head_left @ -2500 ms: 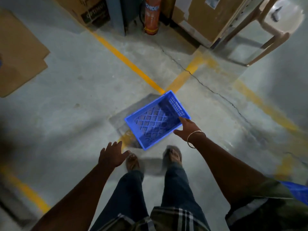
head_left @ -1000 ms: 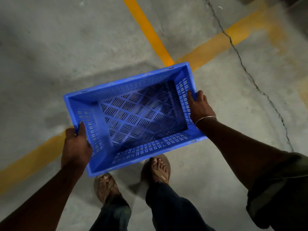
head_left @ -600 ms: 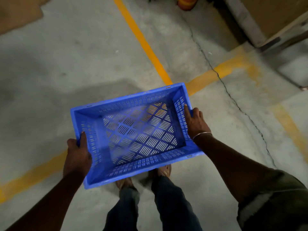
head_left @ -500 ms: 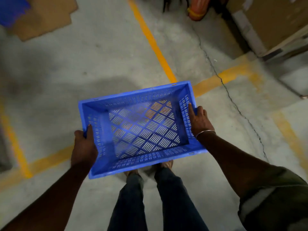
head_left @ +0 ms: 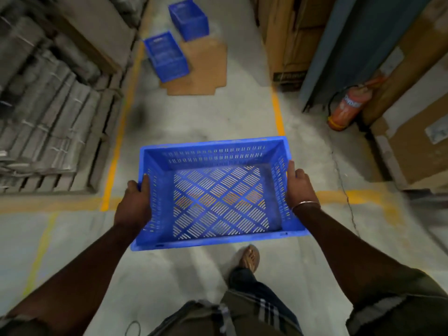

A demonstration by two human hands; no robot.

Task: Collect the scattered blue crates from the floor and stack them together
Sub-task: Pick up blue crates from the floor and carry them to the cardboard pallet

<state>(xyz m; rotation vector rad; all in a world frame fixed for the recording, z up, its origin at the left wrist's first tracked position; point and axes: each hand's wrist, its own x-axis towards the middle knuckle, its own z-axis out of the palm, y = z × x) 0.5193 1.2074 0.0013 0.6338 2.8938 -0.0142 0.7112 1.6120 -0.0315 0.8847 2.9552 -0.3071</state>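
Both short ends of the blue crate (head_left: 219, 192) are gripped, one by the left hand (head_left: 135, 202) and one by the right hand (head_left: 299, 187), with the fingers closed over the rim and the thumbs laid along the top edge. It is held level and open side up, in front of the body and clear above the concrete floor (head_left: 206, 117); a grip at two opposite ends is probably chosen so that the load is balanced and does not tip during walking. One foot (head_left: 249, 257) is seen stepped forward under it. Two other blue crates (head_left: 166, 57) are seen far ahead, resting partly on a flat cardboard sheet (head_left: 203, 69), near each other but not stacked. It is judged that the held crate is being carried toward them, so that all can be joined in one stack there. A fire extinguisher (head_left: 346, 109) is leaned at the right side, well apart from the path.
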